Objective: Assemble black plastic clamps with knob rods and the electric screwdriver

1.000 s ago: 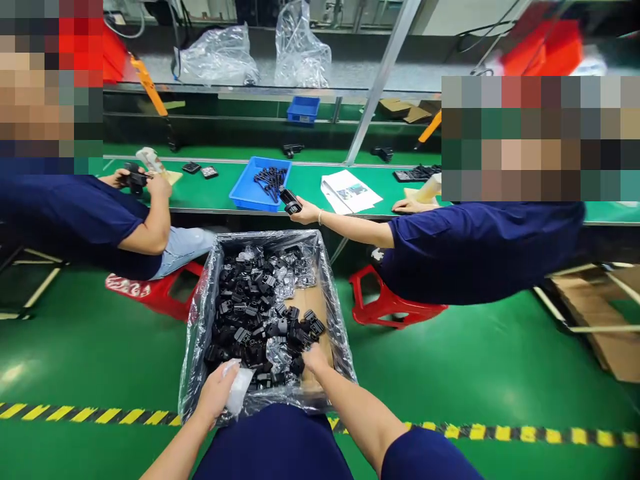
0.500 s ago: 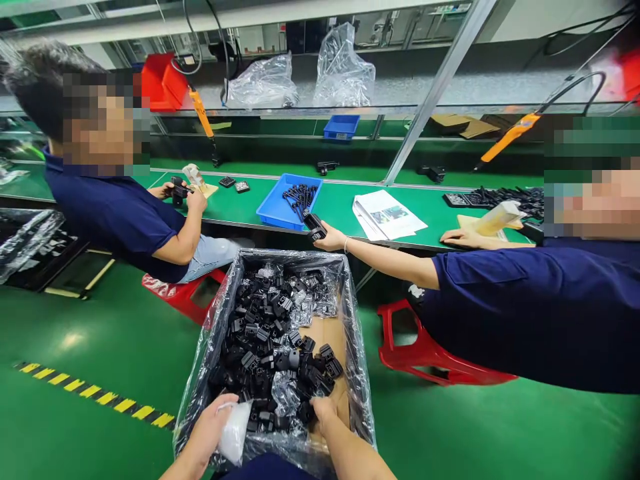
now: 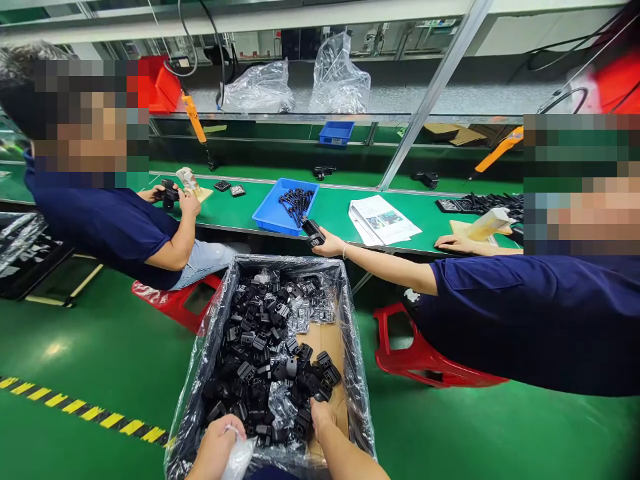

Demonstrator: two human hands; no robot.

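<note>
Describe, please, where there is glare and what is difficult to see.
Head view: bright glare on the glossy green floor, left side; white reflections along the clear plastic liner; many small black plastic parts blend together, their edges hard to separate.

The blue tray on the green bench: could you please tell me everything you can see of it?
The blue tray is open, shallow and rectangular, plastic by its look, with a raised rim. It sits flat near the front edge of the green bench. Slender black parts lie piled inside; whether the co-worker's black device touches it is unclear.

Plastic-lined bin (image 3: 357, 373) of black parts (image 3: 260, 340)
</note>
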